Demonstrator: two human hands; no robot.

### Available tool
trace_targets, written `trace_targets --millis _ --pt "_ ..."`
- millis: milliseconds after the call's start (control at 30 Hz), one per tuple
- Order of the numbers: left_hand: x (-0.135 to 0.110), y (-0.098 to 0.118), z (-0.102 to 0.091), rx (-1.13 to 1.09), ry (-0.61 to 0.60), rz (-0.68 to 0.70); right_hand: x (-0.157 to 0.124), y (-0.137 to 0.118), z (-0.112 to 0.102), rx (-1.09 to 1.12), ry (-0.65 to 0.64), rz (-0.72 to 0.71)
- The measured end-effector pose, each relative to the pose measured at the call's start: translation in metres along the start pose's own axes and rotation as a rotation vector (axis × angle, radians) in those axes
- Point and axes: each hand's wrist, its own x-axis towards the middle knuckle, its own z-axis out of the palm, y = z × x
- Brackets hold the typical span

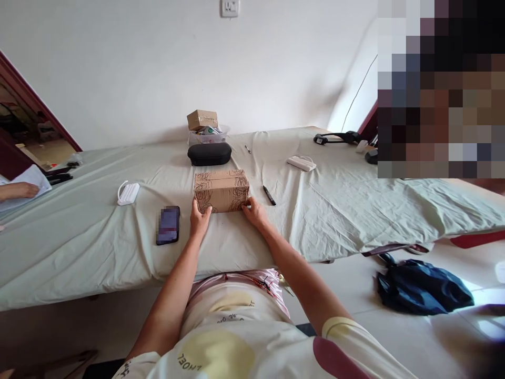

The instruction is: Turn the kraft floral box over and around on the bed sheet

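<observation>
A brown cardboard box (221, 190) with printed patterns rests on the pale green cloth-covered table (98, 247). My left hand (200, 218) grips its near left corner with the fingers wrapped round the edge. My right hand (254, 212) presses against its near right corner, fingers curled on the box. A black marker (269, 195) lies just right of the box. A dark phone (168, 225) lies left of my left hand.
Behind the box are a black case (209, 153), a clear container (206, 135) with a small cardboard box (202, 119) on top, a white power strip (301, 163) and a white item (128, 193). Another person's hand (18, 190) rests at far left. A dark bag (422, 287) lies on the floor.
</observation>
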Motion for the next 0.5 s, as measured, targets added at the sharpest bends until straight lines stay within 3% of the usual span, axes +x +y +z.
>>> trace_targets --millis 267,400,500 --pt "-0.007 0.001 0.011 0.183 0.001 0.060 0.002 0.005 0.005 -0.115 0.089 -0.014" --pt "-0.007 0.009 0.007 0.189 0.049 0.108 0.000 0.003 0.002 -0.021 0.135 -0.057" --pt "-0.007 0.015 0.000 0.149 0.137 0.111 -0.005 -0.005 -0.005 0.117 0.253 -0.139"
